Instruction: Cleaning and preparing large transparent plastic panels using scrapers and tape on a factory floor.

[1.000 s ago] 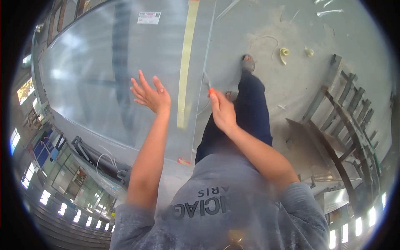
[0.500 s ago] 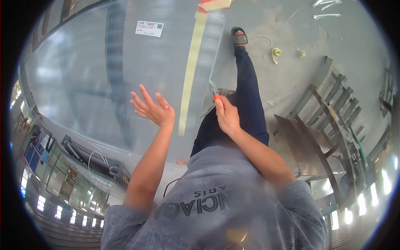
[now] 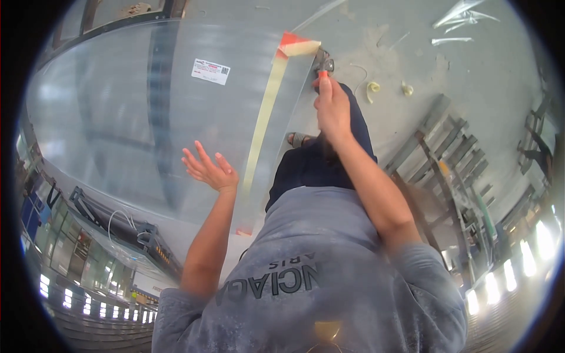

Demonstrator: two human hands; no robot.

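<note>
A large translucent ribbed sheet (image 3: 203,117) spreads across the left and middle. Along its right side runs a pale yellow tape strip (image 3: 265,120); red and cream tape (image 3: 297,45) covers the far right corner. My right hand (image 3: 334,112) is closed round a small hand tool with an orange handle (image 3: 323,74). The tool's metal head is beside that taped corner; whether it touches the sheet's edge, I cannot tell. My left hand (image 3: 210,170) hovers over the sheet, fingers spread and holding nothing. A white label (image 3: 210,72) is stuck farther up the sheet.
Curled yellow tape scraps (image 3: 372,92) and clear plastic film pieces (image 3: 465,15) lie on the grey floor. To the right stands a metal rack (image 3: 453,159) with slats. A dark frame with white cable (image 3: 120,220) is at the lower left.
My right hand has moved the tool away from me along the sheet's right edge to the far corner. My body has shifted forward; my left hand stays open over the sheet.
</note>
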